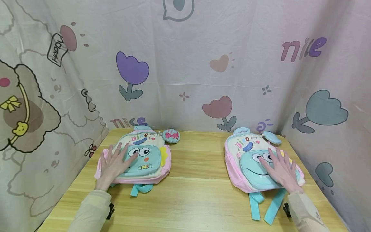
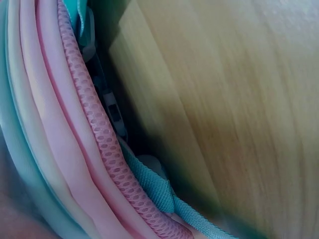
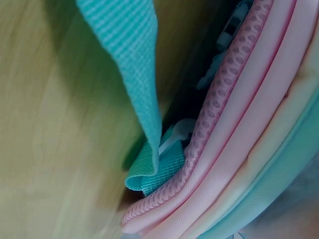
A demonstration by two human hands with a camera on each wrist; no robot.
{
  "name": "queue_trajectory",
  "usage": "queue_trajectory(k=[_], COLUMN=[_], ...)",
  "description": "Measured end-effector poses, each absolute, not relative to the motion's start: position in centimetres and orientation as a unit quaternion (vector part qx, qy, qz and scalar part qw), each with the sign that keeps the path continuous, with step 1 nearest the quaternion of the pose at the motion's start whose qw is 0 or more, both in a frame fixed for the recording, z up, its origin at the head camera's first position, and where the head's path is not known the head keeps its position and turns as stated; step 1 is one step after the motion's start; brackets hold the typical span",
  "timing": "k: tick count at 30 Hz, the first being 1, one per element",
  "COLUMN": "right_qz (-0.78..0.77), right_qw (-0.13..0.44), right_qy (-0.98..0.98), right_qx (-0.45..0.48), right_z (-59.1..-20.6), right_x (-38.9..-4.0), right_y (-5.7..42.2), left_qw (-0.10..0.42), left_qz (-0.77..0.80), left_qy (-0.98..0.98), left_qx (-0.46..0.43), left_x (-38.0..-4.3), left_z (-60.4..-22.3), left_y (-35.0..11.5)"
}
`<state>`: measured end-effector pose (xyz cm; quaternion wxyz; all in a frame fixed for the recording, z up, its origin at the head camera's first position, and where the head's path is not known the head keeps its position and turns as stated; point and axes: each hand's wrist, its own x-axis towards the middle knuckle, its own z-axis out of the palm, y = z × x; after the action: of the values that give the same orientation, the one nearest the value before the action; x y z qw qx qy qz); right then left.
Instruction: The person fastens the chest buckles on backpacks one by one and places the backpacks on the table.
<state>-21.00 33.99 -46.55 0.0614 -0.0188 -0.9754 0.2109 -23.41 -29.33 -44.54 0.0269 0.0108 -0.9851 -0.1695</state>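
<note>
Two small pink and teal children's backpacks lie flat on a wooden table [image 1: 197,199]. My left hand [image 1: 116,162] rests flat, fingers spread, on the left backpack [image 1: 145,158]. My right hand [image 1: 281,169] lies flat with straight fingers on the right backpack [image 1: 252,167]. Each bag has a cartoon face on a teal front pocket. The left wrist view is filled by the left bag's pink mesh edge [image 2: 107,149] and a teal strap [image 2: 159,191]. In the right wrist view I see the right bag's pink edge [image 3: 224,144] and a teal strap [image 3: 134,64].
A round coin pouch [image 1: 171,135] lies by the left bag's top; a teal pouch [image 1: 271,137] lies by the right bag's top. Teal straps [image 1: 268,204] trail toward the front edge. Printed fabric curtains [image 1: 185,64] wall the table on three sides.
</note>
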Motion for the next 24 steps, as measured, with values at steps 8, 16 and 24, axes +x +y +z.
queue_trajectory(k=[8, 16, 24], right_qz=[0.213, 0.213, 0.202], right_qw=[0.064, 0.052, 0.046], right_qy=[-0.975, -0.975, -0.978], right_qx=[-0.018, -0.019, -0.018], right_z=[-46.6, -46.8, -46.7], right_x=[-20.9, -20.8, -20.9], right_y=[34.0, 34.3, 35.5], left_qw=[0.026, 0.033, 0.047], left_qz=[-0.166, -0.157, -0.146], left_qy=[-0.986, -0.987, -0.988], left_qx=[0.014, 0.011, -0.005], left_x=[-23.3, -23.0, -22.3], left_z=[-44.6, -44.6, -44.5], left_y=[-29.1, -28.2, -26.3])
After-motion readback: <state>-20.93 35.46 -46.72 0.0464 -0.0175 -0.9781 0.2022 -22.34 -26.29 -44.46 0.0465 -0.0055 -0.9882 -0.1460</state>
